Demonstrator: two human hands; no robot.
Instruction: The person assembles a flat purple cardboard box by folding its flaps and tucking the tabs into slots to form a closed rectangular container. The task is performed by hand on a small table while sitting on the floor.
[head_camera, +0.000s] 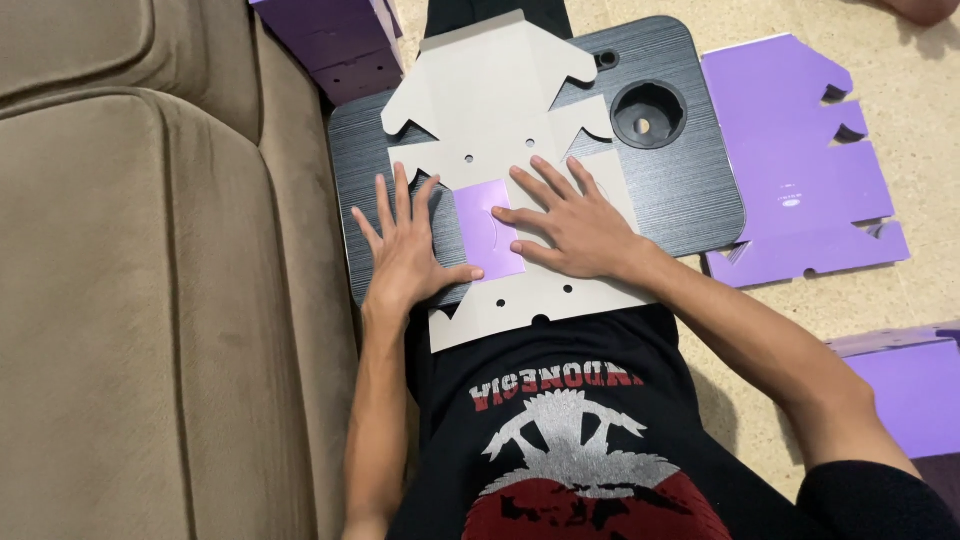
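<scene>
purple flap (487, 228) lies between both hands' spread fingers (540, 183).

This looks like a home living room: a big tan upholstered sofa (130, 250) fills one side, pale floor tiles (930, 140) run under everything, and the person sits on the floor with a dark lap tray (690, 190) across their legs, purple flattened cartons (800, 170) spread around

Flat grey cardboard box blank (500, 110), purple flap (487, 232) apparently folded inward.
</scene>
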